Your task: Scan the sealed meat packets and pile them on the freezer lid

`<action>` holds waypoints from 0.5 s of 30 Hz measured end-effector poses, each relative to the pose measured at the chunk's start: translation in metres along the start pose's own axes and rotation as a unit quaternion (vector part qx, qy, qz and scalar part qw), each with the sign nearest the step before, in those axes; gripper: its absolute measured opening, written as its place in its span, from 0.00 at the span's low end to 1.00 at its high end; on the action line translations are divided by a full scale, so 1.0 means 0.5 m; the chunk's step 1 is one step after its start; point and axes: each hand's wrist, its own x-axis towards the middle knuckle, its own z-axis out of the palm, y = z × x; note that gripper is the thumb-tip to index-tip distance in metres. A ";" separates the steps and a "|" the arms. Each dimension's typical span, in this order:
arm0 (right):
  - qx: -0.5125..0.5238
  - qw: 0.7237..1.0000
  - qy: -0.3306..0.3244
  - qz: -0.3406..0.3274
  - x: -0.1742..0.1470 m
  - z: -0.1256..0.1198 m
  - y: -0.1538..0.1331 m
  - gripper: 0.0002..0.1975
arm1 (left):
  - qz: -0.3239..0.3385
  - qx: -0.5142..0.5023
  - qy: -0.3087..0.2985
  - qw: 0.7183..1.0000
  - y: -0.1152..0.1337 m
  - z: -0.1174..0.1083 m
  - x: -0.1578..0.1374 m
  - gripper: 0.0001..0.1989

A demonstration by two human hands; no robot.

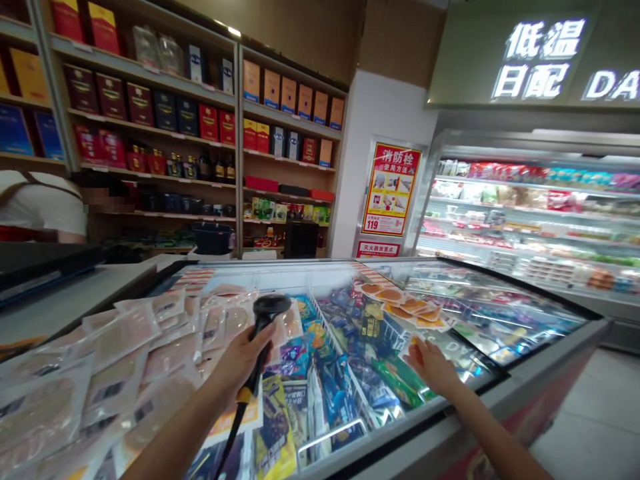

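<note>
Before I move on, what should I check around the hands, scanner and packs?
1. Scanner gripped by the left hand: ok.
2. Cord free along its whole length: cannot tell; it runs out of the picture.
3. Right hand empty: cannot tell; the fingertips are unclear.
4. Pale packs spread without overlap: not ok; they lie over one another.
5. Person at far left apart from both hands: ok.

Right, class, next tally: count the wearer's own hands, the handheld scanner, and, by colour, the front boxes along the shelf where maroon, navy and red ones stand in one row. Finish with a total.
Left hand and right hand: 2
Handheld scanner: 1
Maroon boxes: 3
Navy boxes: 2
Red boxes: 2
Total: 10
</note>
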 end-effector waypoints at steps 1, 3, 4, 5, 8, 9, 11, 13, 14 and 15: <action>-0.011 0.999 -0.020 -0.028 0.003 0.009 -0.023 0.31 | -0.001 0.000 -0.010 1.000 0.003 0.005 -0.002 0.17; -0.001 0.994 -0.046 -0.097 0.015 0.025 -0.082 0.30 | -0.002 0.003 -0.020 1.000 0.007 0.010 -0.006 0.17; 0.009 0.988 -0.062 -0.139 0.023 0.031 -0.116 0.30 | -0.003 0.005 -0.020 1.000 0.008 0.010 -0.007 0.17; 0.019 0.980 -0.077 -0.180 0.032 0.035 -0.148 0.29 | -0.004 0.005 -0.018 1.000 0.008 0.009 -0.008 0.17; 0.034 0.962 -0.078 -0.259 0.055 0.033 -0.233 0.24 | -0.004 0.010 -0.012 1.000 0.008 0.000 -0.012 0.17; 0.032 0.963 -0.058 -0.263 0.058 0.029 -0.256 0.23 | -0.004 0.014 -0.011 1.000 0.008 -0.003 -0.013 0.17; 0.017 0.971 -0.009 -0.237 0.059 0.019 -0.291 0.22 | -0.006 0.023 -0.011 1.000 0.006 -0.009 -0.014 0.17; -0.015 0.983 0.006 -0.183 0.053 0.011 -0.319 0.25 | -0.009 0.031 -0.018 0.999 0.004 -0.013 -0.013 0.16; -0.035 0.987 -0.002 -0.154 0.050 0.010 -0.331 0.27 | -0.012 0.035 -0.024 0.999 0.003 -0.014 -0.012 0.16; -0.052 0.990 -0.018 -0.130 0.048 0.010 -0.341 0.28 | -0.014 0.035 -0.031 0.999 0.001 -0.014 -0.011 0.16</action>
